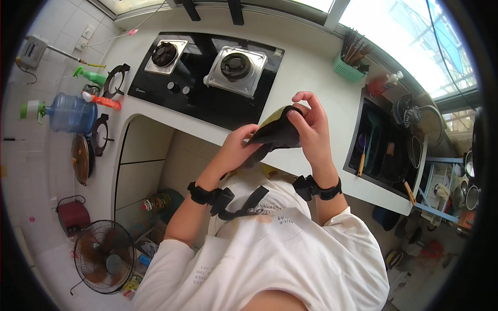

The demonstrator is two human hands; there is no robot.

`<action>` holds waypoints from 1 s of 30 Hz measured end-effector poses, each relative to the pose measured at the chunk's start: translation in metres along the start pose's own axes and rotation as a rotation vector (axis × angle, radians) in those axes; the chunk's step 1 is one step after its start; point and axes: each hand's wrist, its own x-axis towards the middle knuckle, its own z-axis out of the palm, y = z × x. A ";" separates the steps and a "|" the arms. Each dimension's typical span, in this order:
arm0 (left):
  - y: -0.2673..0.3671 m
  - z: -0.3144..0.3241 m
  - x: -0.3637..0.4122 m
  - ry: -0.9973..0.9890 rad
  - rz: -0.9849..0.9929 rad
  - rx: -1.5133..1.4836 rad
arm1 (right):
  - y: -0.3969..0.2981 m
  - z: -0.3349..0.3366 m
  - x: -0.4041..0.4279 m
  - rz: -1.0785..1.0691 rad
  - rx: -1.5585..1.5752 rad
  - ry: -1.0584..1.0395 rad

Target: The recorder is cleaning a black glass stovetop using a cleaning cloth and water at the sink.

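A folded cloth piece (278,132), black on one face and yellow-green on the other, is stretched between my two hands above the front edge of the white counter (307,77). My left hand (239,144) pinches its lower left end. At the upper right end, my right hand (311,126) grips the edge between thumb and fingers, with the index finger raised and bent. Part of the cloth hangs down in front of my white shirt. Whether it is a glove or a plain cloth I cannot tell. Each wrist wears a black strap.
Beyond my hands lies a black two-burner gas cooktop (214,110). Two pan supports (102,135) stand off it, left. At right, a dark sink (352,155) holds a pan and utensils, near a green chopstick basket (348,68). A floor fan (103,256) stands lower left.
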 end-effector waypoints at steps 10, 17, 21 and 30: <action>-0.008 -0.055 0.050 -0.427 -0.082 -0.385 | 0.054 -0.009 -0.005 -0.170 -0.884 0.465; -0.003 -0.076 0.059 -0.556 -0.035 -0.360 | 0.135 0.011 -0.036 -0.005 -0.532 0.225; 0.003 -0.097 0.064 -0.547 0.059 -0.135 | 0.108 0.029 -0.032 0.167 -0.653 0.277; -0.025 -0.162 0.065 -0.176 0.072 -0.350 | 0.086 0.008 -0.036 0.148 -0.752 0.273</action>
